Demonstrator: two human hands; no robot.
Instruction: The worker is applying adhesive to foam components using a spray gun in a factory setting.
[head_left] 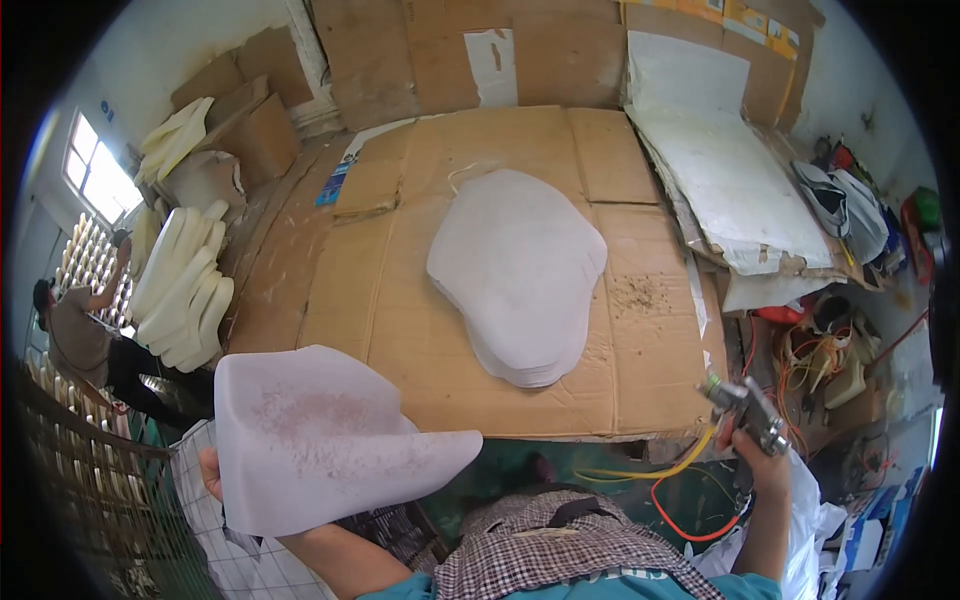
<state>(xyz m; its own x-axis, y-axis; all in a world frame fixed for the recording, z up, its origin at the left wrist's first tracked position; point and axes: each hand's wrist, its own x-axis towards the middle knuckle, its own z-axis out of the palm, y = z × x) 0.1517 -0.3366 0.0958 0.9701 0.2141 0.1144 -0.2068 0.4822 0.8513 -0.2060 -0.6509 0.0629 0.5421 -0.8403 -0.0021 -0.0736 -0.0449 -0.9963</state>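
At the lower left, my left hand [210,474] is closed on the edge of a large pale lilac-grey foam sheet [320,400]. The sheet is bent into a curve, and reddish-brown specks cover its inner face. Most of that hand is hidden behind it. Over at the lower right, my right hand [762,460] grips a metal spray gun [748,412] by its handle, a yellow hose [690,458] running off to the left. Between my hands and farther away, a stack of similarly coloured rounded sheets [520,270] lies flat on the cardboard-covered table [340,290].
Cream moulded foam pieces [180,290] are stacked left of the table, where another person [85,330] stands by a rack. A white-covered board [720,170] is at the back right. Orange and red hoses [795,370] tangle beside cluttered goods on the right.
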